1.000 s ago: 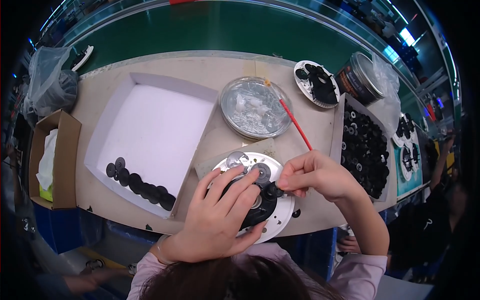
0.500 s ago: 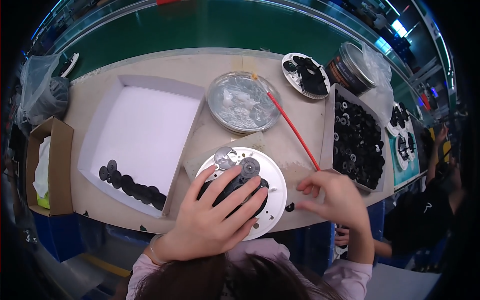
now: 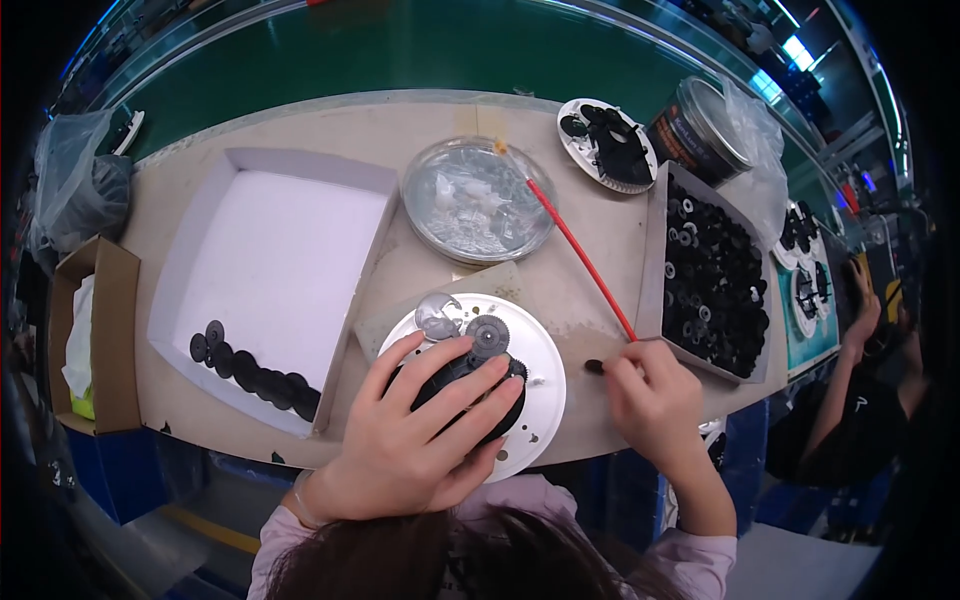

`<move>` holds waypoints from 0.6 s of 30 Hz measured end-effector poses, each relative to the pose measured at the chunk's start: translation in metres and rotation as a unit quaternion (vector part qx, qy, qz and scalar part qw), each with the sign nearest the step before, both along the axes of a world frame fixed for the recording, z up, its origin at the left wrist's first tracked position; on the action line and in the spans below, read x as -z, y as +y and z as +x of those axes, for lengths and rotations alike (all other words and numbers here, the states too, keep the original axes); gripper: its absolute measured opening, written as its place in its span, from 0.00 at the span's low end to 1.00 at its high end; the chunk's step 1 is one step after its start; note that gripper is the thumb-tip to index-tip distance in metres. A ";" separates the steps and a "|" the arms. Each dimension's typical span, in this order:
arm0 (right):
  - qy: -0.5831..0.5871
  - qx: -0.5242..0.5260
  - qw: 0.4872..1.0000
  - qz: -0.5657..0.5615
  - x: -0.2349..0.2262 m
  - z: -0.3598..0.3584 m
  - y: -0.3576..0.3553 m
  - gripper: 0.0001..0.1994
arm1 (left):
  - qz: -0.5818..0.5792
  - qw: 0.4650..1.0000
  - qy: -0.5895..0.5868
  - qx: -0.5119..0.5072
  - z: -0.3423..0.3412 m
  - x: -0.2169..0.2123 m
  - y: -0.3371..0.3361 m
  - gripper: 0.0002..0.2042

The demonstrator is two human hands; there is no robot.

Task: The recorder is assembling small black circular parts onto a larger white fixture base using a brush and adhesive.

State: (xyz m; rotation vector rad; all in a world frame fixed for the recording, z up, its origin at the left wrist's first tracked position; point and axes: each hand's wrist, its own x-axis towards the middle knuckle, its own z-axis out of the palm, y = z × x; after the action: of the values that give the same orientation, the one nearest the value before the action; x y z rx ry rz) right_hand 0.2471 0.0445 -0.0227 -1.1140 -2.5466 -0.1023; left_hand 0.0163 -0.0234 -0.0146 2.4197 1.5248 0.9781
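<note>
Here the black round part (image 3: 455, 385) lies on the white disc plate (image 3: 540, 355) at the near edge of the table (image 3: 400, 265), almost wholly covered by the left hand (image 3: 420, 425). That hand's grip is spread flat, fingers splayed over the part, pressing down rather than pinching it. A small black gear (image 3: 487, 333) and a silvery blob (image 3: 437, 318) sit on the plate just beyond the fingertips.

To the right, the right hand (image 3: 655, 395) is curled with its fingertips closed on the near end of a red stick (image 3: 580, 255), which runs diagonally away to the clear round dish (image 3: 478, 200). A tiny black piece (image 3: 594, 367) lies on the table just beside those fingertips.

Farther right stands a grey tray of black parts (image 3: 712, 275), with a small white plate of black parts (image 3: 605, 140) and a dark can (image 3: 695, 125) behind it. On the left, a white shallow box (image 3: 270, 260) holds a row of black discs (image 3: 250, 372) along its near wall, and a cardboard box (image 3: 95, 335) stands at the left edge. Another person's arm (image 3: 850, 350) shows at the far right.

The plate overhangs the table's near edge, so uneven pressure from the left hand could tip it and spill the loose gear. The stick's far end rests on the dish rim, and a careless pull might drag the dish. The tiny piece could be brushed off the table.
</note>
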 end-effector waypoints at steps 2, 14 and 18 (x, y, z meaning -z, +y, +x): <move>0.002 -0.003 1.000 -0.012 -0.005 0.001 -0.002 0.08 | -0.006 1.000 0.000 0.000 -0.001 0.001 -0.001 0.21; 0.138 0.057 0.952 -0.266 -0.001 -0.016 0.006 0.09 | 0.002 1.000 0.011 0.007 -0.001 -0.001 -0.001 0.20; 0.177 0.051 0.923 -0.338 -0.008 -0.017 0.018 0.08 | 0.002 1.000 0.009 0.004 -0.001 -0.001 0.001 0.20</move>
State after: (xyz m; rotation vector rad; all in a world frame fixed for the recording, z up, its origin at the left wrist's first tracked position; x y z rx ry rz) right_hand 0.2300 0.0623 -0.0149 -1.3383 -2.2253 0.9336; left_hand 0.0151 -0.0229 -0.0134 2.4436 1.5179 0.9612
